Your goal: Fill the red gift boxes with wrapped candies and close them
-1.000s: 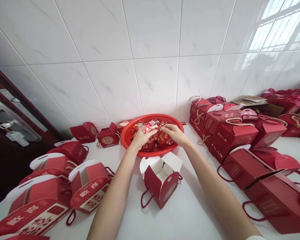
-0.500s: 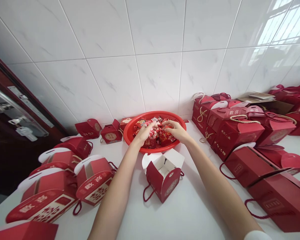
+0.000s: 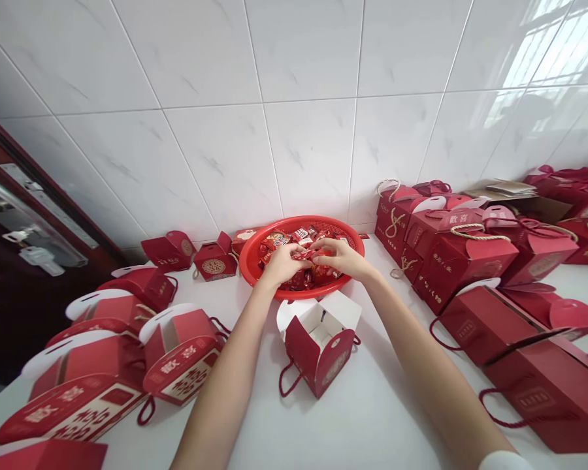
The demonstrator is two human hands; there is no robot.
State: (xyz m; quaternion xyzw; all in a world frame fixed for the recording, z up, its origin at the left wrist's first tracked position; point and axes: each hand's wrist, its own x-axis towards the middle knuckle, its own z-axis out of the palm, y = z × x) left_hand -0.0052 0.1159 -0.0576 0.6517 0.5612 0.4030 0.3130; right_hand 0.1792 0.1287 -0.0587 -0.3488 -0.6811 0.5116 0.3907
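Observation:
A red plastic basket (image 3: 251,264) stands against the wall, holding many red-wrapped candies (image 3: 276,240). Both my hands are over it, with their fingertips close together. My left hand (image 3: 285,264) has its fingers curled around red-wrapped candy, largely covered by the fingers. Opposite it, my right hand (image 3: 343,257) bends its fingers onto red wrappers in the middle of the pile. Just in front of the basket, between my forearms, sits an open red gift box (image 3: 318,356) with white inner flaps raised and dark red cord handles.
More red gift boxes (image 3: 85,385) line the table's left side, some with their tops open. Stacked boxes (image 3: 463,261) with rope handles fill the right, and larger ones (image 3: 543,391) stand nearer. A tiled wall (image 3: 308,150) rises behind; a door with keys (image 3: 42,258) is at left.
My hands have come closer together over the candies. The patterned packet seen in my left hand is now mostly hidden. The open box has stayed in place.

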